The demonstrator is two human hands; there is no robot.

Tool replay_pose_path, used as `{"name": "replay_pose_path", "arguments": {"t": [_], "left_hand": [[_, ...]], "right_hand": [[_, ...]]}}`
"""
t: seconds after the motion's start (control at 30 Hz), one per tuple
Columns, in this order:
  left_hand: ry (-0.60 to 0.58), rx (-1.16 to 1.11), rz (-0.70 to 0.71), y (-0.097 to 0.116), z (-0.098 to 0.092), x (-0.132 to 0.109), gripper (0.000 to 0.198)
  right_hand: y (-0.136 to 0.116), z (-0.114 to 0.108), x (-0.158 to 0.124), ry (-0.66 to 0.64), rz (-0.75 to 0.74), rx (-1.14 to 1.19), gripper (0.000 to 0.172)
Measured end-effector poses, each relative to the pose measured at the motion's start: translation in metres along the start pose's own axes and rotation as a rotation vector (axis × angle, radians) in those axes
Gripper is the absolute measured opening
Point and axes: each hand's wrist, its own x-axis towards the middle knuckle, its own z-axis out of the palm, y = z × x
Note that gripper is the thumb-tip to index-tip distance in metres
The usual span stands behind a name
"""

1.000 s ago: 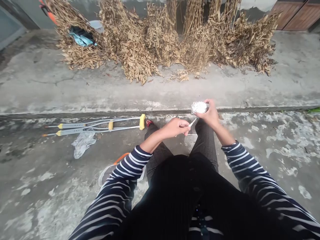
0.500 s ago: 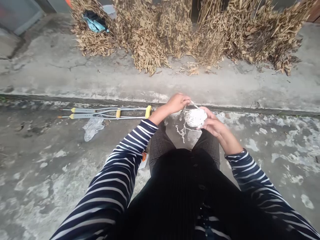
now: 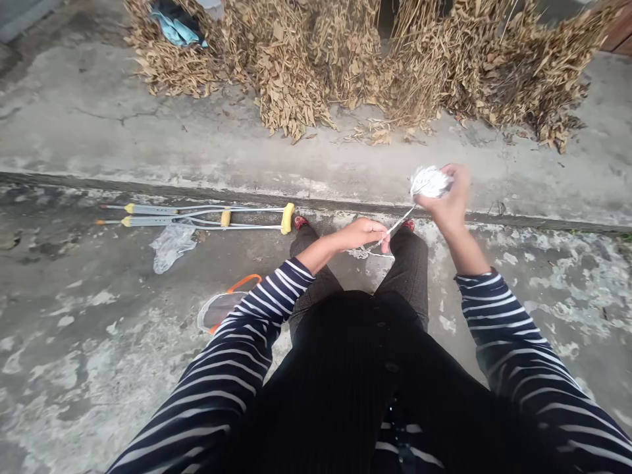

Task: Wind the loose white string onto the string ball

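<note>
A ball of white string (image 3: 428,182), a little smeared by motion, is held up in my right hand (image 3: 451,197), whose fingers wrap its right side. From the ball a taut strand (image 3: 403,220) slants down and left to my left hand (image 3: 365,234). The fingers of that hand are pinched on the strand, lower and nearer my knees. Below the left fingers hangs a loose, tangled or knotted length of the same string (image 3: 364,253), and a thin piece of it stretches toward my right leg.
A pair of crutches (image 3: 197,214) with yellow pads lies on the ground at left, beside a crumpled clear plastic bag (image 3: 172,245). A bag with orange handles (image 3: 217,309) sits by my left forearm. Dried plants (image 3: 306,66) and blue-black cloth (image 3: 180,29) lie on the raised concrete ledge (image 3: 276,164).
My right hand has moved up and to the right with the ball, away from my left hand. My left hand has come down, and the strand between them is now longer and straight.
</note>
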Motion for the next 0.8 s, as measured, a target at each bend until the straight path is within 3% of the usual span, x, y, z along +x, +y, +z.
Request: {"name": "replay_pose_path", "arguments": {"t": [0.07, 0.13, 0.27, 0.4, 0.47, 0.57, 0.73, 0.8], "left_hand": [[-0.022, -0.005, -0.019, 0.012, -0.012, -0.007, 0.031], [-0.004, 0.058, -0.060, 0.020, -0.029, -0.010, 0.028], [0.058, 0.223, -0.146, 0.021, -0.059, -0.010, 0.025], [0.032, 0.348, -0.156, 0.020, -0.064, -0.003, 0.021], [0.030, 0.346, -0.130, 0.021, -0.060, -0.001, 0.021], [0.049, 0.262, -0.082, 0.020, -0.055, -0.003, 0.022], [0.122, 0.044, -0.068, -0.010, -0.051, -0.009, 0.028], [0.170, 0.029, -0.101, -0.025, -0.049, -0.009, 0.029]], "right_hand": [[0.018, 0.013, -0.013, -0.099, 0.075, -0.136, 0.065], [0.028, 0.025, -0.029, -0.273, 0.169, -0.127, 0.068], [0.025, 0.034, -0.048, -0.624, 0.279, -0.015, 0.068], [0.017, 0.026, -0.044, -0.958, 0.451, 0.239, 0.066], [0.017, 0.020, -0.042, -0.991, 0.553, 0.465, 0.067], [0.016, 0.013, -0.046, -0.892, 0.642, 0.711, 0.070], [0.000, 0.001, -0.047, -0.743, 0.595, 0.898, 0.095], [-0.012, -0.005, -0.043, -0.701, 0.558, 0.929, 0.096]]}}
